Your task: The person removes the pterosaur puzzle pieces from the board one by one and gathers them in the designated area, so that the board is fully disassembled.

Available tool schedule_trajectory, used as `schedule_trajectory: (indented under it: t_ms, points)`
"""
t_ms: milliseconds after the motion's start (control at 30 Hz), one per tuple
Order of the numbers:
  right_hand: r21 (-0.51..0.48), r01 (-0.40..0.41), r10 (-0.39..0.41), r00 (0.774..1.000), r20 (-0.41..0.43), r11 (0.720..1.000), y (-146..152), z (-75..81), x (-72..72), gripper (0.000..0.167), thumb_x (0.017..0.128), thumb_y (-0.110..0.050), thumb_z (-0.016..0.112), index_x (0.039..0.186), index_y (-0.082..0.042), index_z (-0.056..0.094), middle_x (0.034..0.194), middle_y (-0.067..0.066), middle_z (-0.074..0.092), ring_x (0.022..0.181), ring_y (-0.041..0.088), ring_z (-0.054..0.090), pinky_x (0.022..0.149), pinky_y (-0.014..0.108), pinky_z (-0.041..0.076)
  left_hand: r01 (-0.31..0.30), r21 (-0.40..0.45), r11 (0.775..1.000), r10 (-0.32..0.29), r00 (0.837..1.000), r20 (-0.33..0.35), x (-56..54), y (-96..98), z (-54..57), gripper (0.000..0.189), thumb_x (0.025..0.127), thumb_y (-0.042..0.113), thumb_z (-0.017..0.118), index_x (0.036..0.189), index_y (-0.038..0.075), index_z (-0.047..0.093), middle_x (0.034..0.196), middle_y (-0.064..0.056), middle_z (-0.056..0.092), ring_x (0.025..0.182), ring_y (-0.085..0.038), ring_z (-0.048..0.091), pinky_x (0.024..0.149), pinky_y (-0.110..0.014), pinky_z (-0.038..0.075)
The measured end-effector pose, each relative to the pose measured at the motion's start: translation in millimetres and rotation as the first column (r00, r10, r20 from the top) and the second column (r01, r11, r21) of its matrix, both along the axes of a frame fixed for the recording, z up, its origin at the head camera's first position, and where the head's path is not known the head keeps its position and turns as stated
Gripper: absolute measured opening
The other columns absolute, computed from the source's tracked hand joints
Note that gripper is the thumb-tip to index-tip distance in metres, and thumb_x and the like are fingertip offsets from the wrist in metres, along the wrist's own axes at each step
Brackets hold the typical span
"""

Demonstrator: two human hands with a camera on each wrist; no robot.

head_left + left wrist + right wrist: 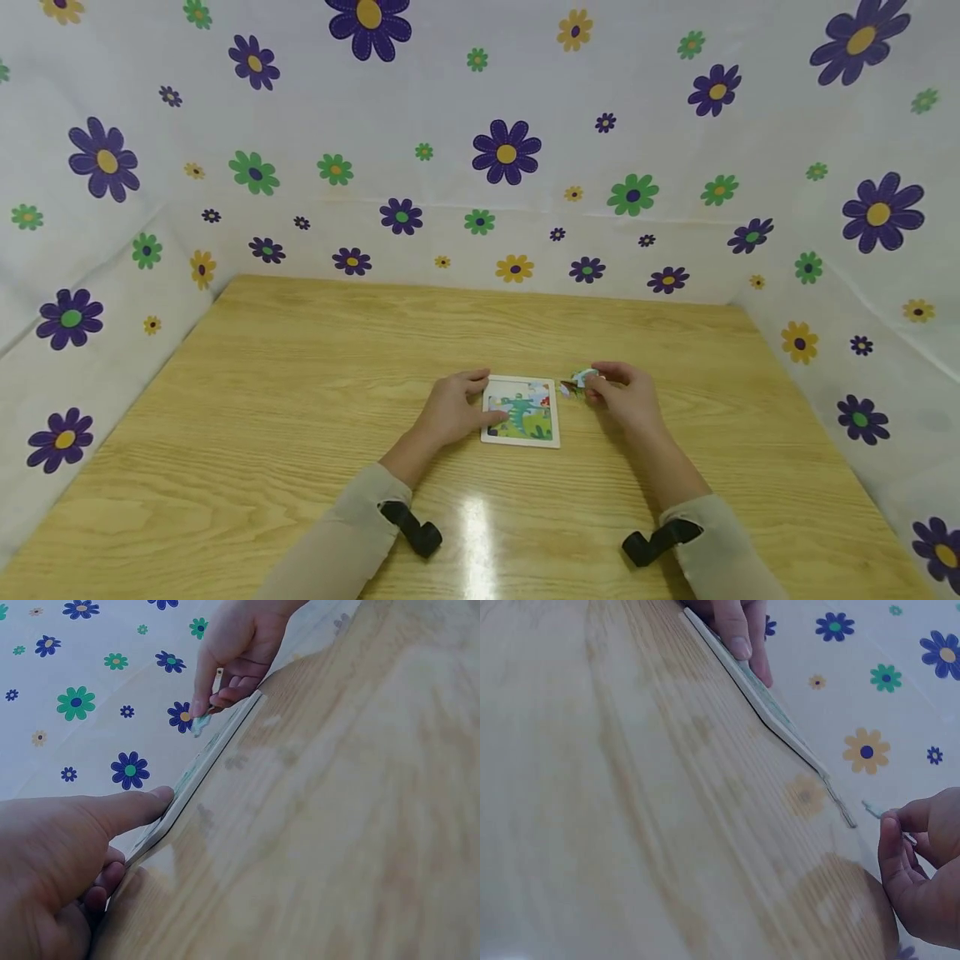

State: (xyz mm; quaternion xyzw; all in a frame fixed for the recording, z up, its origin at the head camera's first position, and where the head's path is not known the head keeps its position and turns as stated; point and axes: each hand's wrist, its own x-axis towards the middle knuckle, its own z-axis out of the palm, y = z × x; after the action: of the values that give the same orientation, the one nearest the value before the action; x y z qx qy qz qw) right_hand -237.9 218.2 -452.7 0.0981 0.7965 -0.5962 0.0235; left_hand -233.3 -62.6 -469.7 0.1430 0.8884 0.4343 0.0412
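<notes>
A white-framed jigsaw puzzle tray (557,417) with a green dinosaur picture lies flat on the table. Its upper left part shows pale, without picture. My left hand (452,408) holds the tray by its left side, thumb over the picture and fingers along the edge. To the right of the tray, my right hand (626,398) pinches a light-blue puzzle piece (875,811) between thumb and fingertips, raised a little off the table. Beneath and beside it, one or more loose puzzle pieces (567,389) lie close to the tray's right edge, partly overlapped by the held piece.
The wood-grain table (300,375) extends around the tray on all sides. A white cloth with printed flowers (450,108) stands as a wall behind and at both sides. Black straps (416,533) sit on both wrists over light sleeves.
</notes>
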Motion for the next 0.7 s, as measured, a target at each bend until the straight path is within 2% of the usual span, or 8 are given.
schedule_trajectory:
  t_ms: [200,333,533,700]
  points:
    - [0.034,-0.014,0.013,1.000,0.012,0.999,13,2.1,4.9,0.037,0.098,-0.011,0.064,0.129,0.008,0.058,0.102,0.007,0.061,0.076,0.005,0.064,0.069,0.014,0.055,-0.001,-0.010,1.000,0.001,1.000,-0.026,-1.0,-2.0,-2.5,0.072,0.078,0.033,0.087,0.134,-0.004,0.059,0.146,-0.007,0.056,0.140,-0.033,0.046,0.113,-0.047,0.041]
    - [0.122,-0.033,0.031,0.999,0.019,0.992,14,2.3,5.7,0.037,0.096,-0.013,0.067,0.126,0.008,0.061,0.100,0.009,0.064,0.072,0.005,0.063,0.065,0.015,0.054,-0.007,-0.004,1.000,0.007,1.000,-0.026,-2.1,-1.8,-3.9,0.071,0.078,0.033,0.087,0.133,-0.003,0.060,0.146,-0.006,0.056,0.140,-0.033,0.047,0.114,-0.047,0.041]
    - [0.273,-0.036,0.037,0.999,0.004,0.961,11,3.9,8.3,0.037,0.095,-0.012,0.068,0.126,0.007,0.061,0.120,0.023,0.060,0.072,0.010,0.066,0.063,0.017,0.055,-0.006,0.002,1.000,0.006,1.000,-0.026,-2.5,-0.3,-5.2,0.071,0.079,0.034,0.086,0.133,-0.003,0.060,0.146,-0.007,0.056,0.140,-0.033,0.046,0.114,-0.046,0.040]
    - [0.366,-0.029,0.063,0.995,-0.081,0.930,0,8.6,9.3,0.033,0.095,-0.012,0.066,0.123,0.004,0.064,0.128,0.028,0.058,0.082,0.020,0.070,0.061,0.018,0.053,-0.010,0.015,1.000,0.010,1.000,-0.012,-2.0,0.4,-5.2,0.071,0.078,0.033,0.087,0.134,-0.003,0.060,0.146,-0.006,0.056,0.141,-0.033,0.045,0.115,-0.046,0.039]
